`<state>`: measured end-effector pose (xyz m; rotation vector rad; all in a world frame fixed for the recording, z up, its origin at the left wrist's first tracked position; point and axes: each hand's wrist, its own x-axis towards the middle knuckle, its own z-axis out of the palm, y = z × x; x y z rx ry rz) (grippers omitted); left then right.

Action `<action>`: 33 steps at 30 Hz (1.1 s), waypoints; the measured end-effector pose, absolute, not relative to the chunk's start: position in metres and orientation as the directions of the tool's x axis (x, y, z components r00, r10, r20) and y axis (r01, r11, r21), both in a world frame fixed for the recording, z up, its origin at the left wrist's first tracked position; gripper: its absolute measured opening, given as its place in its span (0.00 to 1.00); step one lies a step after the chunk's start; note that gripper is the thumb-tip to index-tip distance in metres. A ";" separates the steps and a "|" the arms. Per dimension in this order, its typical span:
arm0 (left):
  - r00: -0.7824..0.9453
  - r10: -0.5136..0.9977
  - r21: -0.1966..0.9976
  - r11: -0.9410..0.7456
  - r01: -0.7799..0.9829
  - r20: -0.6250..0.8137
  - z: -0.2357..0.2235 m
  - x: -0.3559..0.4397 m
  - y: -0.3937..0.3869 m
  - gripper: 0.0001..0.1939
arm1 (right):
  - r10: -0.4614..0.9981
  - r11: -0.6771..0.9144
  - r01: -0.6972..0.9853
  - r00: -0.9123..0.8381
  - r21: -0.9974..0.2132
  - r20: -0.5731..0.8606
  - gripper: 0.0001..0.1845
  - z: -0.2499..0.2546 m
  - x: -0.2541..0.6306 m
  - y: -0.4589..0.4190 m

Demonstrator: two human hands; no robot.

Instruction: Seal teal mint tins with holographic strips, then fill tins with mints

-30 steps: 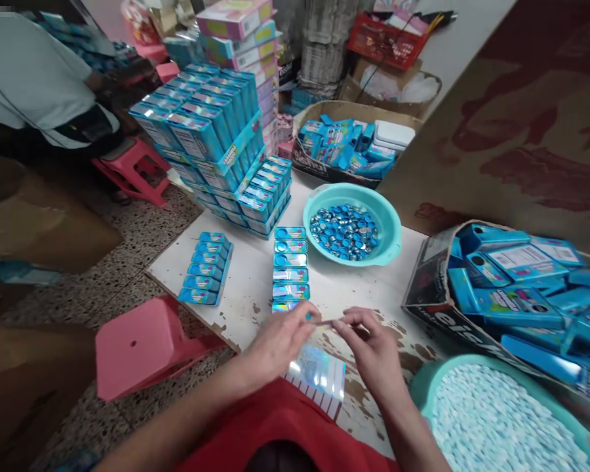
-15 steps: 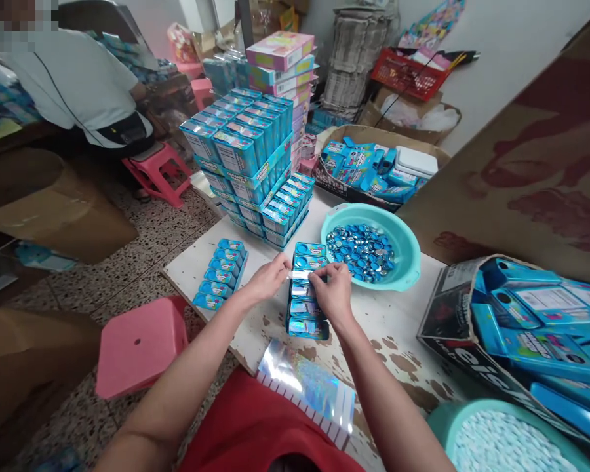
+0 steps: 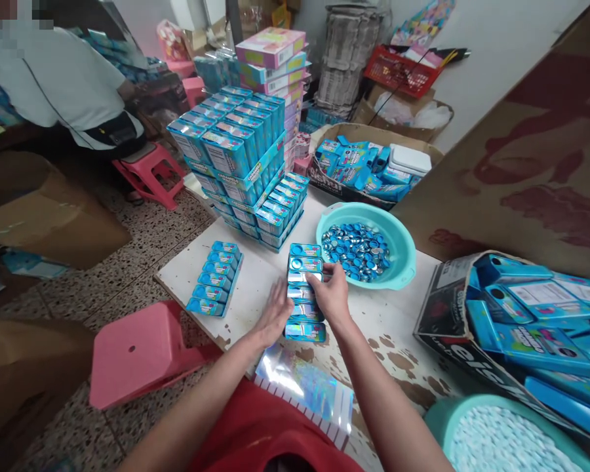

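Note:
A row of small blue boxes (image 3: 305, 331) stands on the worn white table between my hands. My left hand (image 3: 275, 313) lies along the left side of the row, its fingers stretched out and fairly flat against the boxes. My right hand (image 3: 332, 296) grips a box in the middle of the row, thumb on its top edge and fingers round the right side. Shiny strips show on several box tops, and the box second from the far end has a silvery round piece. In front of my body lies a holographic sticker sheet (image 3: 307, 390).
Another row of blue boxes (image 3: 215, 282) stands left, before a tall stack of boxes (image 3: 240, 164). A turquoise basin (image 3: 403, 262) holds blue and silver caps. Cartons of blue packages (image 3: 442, 314) stand right, above a tub of pale pieces (image 3: 506, 432). A person sits far left; a pink stool (image 3: 132, 354) is nearer.
My left hand has come down and toward me, from pinching near a box top to lying flat along the row's side. The right hand stays at the row, now gripping a box.

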<state>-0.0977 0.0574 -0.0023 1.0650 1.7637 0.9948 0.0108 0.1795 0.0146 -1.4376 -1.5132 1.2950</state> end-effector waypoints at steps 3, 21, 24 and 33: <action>-0.443 0.863 0.778 0.446 0.443 -0.242 -0.016 -0.104 0.019 0.30 | 0.972 -0.168 0.142 -0.140 -0.976 -0.187 0.21 0.005 0.048 0.170; 0.258 0.691 0.498 0.170 0.850 -0.676 -0.056 0.018 0.042 0.12 | 0.928 0.243 0.733 -0.367 -0.636 -0.068 0.12 -0.090 0.188 0.011; 0.257 0.696 0.498 0.165 0.851 -0.670 -0.055 0.015 0.045 0.11 | 0.919 0.305 0.757 -0.393 -0.578 -0.029 0.14 -0.092 0.188 0.006; 0.171 0.746 0.471 0.210 0.857 -0.644 -0.063 0.021 0.052 0.15 | 0.829 0.552 0.788 -0.554 -0.272 0.077 0.18 -0.089 0.187 -0.003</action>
